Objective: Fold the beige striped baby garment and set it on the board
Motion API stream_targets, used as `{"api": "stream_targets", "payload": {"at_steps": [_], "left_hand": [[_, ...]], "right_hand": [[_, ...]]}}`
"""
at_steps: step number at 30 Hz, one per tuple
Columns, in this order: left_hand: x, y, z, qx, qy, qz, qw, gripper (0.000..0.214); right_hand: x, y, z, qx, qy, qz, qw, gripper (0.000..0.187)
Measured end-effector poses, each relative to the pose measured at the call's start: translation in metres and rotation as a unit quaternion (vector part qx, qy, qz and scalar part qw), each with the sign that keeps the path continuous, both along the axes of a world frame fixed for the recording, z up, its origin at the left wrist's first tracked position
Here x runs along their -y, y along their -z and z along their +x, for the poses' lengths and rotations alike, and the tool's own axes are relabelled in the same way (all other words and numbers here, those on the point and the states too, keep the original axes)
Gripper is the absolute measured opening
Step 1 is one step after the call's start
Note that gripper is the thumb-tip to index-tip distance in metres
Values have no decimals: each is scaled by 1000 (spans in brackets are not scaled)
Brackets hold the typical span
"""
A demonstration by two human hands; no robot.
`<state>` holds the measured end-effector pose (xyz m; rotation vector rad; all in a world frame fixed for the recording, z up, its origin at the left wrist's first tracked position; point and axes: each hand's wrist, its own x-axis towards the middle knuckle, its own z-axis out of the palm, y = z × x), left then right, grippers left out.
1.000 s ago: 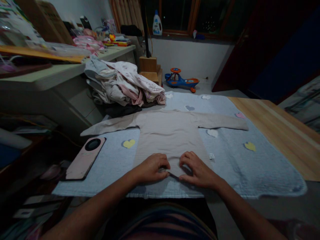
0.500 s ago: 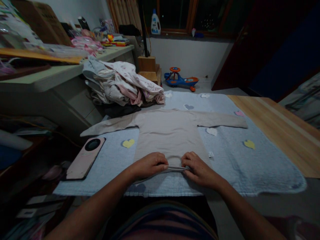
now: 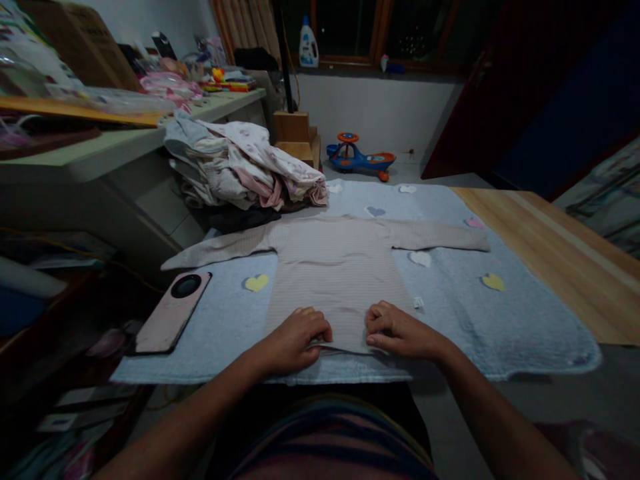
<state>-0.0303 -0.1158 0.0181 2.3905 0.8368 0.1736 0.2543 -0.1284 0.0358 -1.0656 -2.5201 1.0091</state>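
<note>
While both forearms reach in from the near side, left hand [image 3: 295,340] and right hand [image 3: 400,330] sit side by side at the near middle of the light blue quilted mat [image 3: 525,333], with a small gap between them. Left hand: fingers curled down and closed, pinching the bottom hem of the beige striped long-sleeved top [image 3: 340,267]. Right hand: same pose, fingers bent and closed on the hem just across the gap. The hem strip between the two hands is raised a little off the mat and runs straight.

The top lies flat in the middle of the mat, neck toward the mat's far edge, both sleeves spread sideways. Its left sleeve end reaches the mat's left edge, and its right sleeve ends well inside the mat's right part. Small white label [image 3: 419,302] sticks out at the top's side seam, on the mat near the right hand. Yellow heart patch [image 3: 257,283] is on the mat just left of the top.

- Pink-backed phone with round black camera ring [image 3: 173,313] lies face down on the mat's near left corner.
- Rumpled pile of pale pink and white clothes [image 3: 245,167] sits at the mat's far left corner.
- Bare light wooden tabletop [image 3: 550,247] shows right of the mat.
- Blue and orange ride-on toy car [image 3: 357,157] is on the floor beyond the mat's far edge.
- White and blue detergent bottle [image 3: 307,43] stands on the window sill, higher up beyond that same edge.
- Pale counter [image 3: 100,157] is left of the mat, its clutter too dark to name
</note>
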Motion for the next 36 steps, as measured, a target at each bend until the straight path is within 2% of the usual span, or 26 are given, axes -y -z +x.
{"api": "stream_targets", "payload": {"at_steps": [2,5,8,11,17,20,24,29,33,36], "left_hand": [[2,-1,0,0,-3,9,1000,29],[4,-1,4,-9,-3,39,999,28],[4,2,12,-14,-5,77,997,19],[2,6,20,3,-20,101,995,13],[-4,7,26,25,-48,119,991,10],[-3,8,25,18,-29,110,993,12],[1,10,23,4,-7,99,995,20],[3,9,20,-1,14,106,994,26],[4,8,17,-5,30,113,993,27],[6,9,14,-9,35,126,991,24]], "right_hand": [[-4,4,1,-10,35,5,999,25],[-13,16,1,7,146,84,986,9],[-22,26,-1,62,200,161,964,19],[-30,29,-5,104,203,166,959,4],[-37,26,-6,117,173,165,964,9],[-38,26,-4,100,175,187,962,10],[-39,30,-5,72,217,217,949,11],[-37,38,-10,97,226,245,938,12],[-32,37,-6,91,223,238,941,1],[-26,34,1,94,225,227,943,10]]}}
